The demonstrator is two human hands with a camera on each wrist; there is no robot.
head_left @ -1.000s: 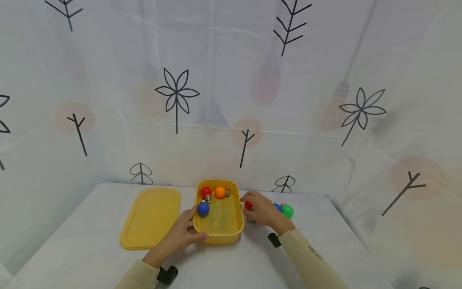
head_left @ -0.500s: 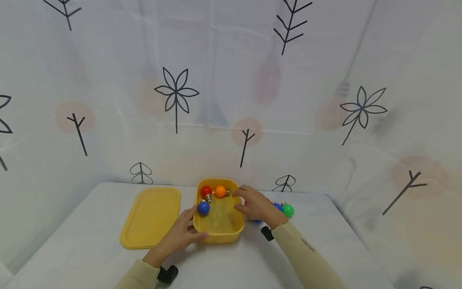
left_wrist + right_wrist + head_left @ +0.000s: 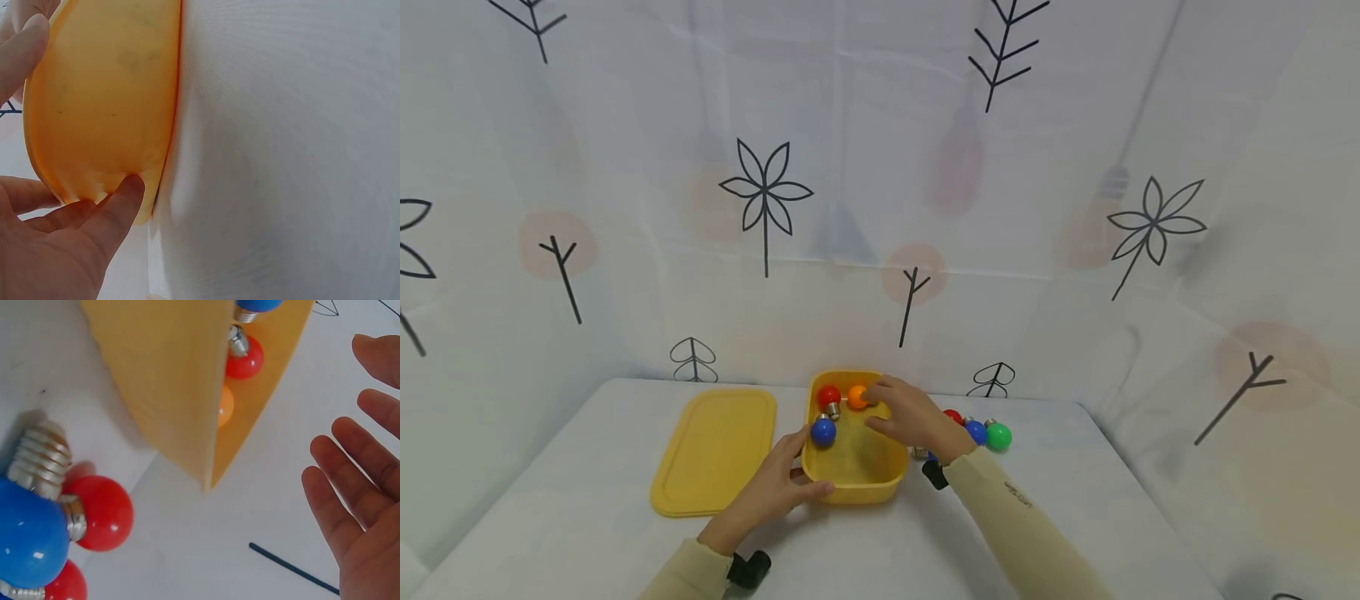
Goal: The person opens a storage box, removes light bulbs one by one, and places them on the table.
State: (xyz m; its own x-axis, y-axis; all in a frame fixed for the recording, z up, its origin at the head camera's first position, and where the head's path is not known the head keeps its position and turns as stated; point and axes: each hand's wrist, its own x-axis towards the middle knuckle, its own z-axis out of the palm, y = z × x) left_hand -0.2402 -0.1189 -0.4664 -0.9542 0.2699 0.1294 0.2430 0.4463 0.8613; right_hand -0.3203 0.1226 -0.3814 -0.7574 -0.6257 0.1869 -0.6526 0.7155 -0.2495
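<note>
My left hand (image 3: pixel 771 483) holds the near left corner of a yellow plastic box (image 3: pixel 861 495), its thumb against the front wall in the left wrist view. Inside the box, toward its far left, lie a red light bulb (image 3: pixel 829 396), an orange bulb (image 3: pixel 855 397) and a blue bulb (image 3: pixel 823 432), each with a metal screw base. Over the box's right side hovers my right hand (image 3: pixel 913 417), its fingertips overlapping the orange bulb's base. The right wrist view shows that hand's fingers (image 3: pixel 328 459) spread loosely, nothing between them.
To the right of the box, partly behind my right hand, lie several more bulbs, among them a green bulb (image 3: pixel 998 437), a blue bulb (image 3: pixel 976 432) and a red bulb (image 3: pixel 952 415). A yellow lid (image 3: pixel 715 450) lies flat left of the box. Patterned cloth (image 3: pixel 850 208) hangs behind.
My right hand has moved left from the loose bulbs to over the box, uncovering a red bulb behind it. The left hand and the box have stayed in place.
</note>
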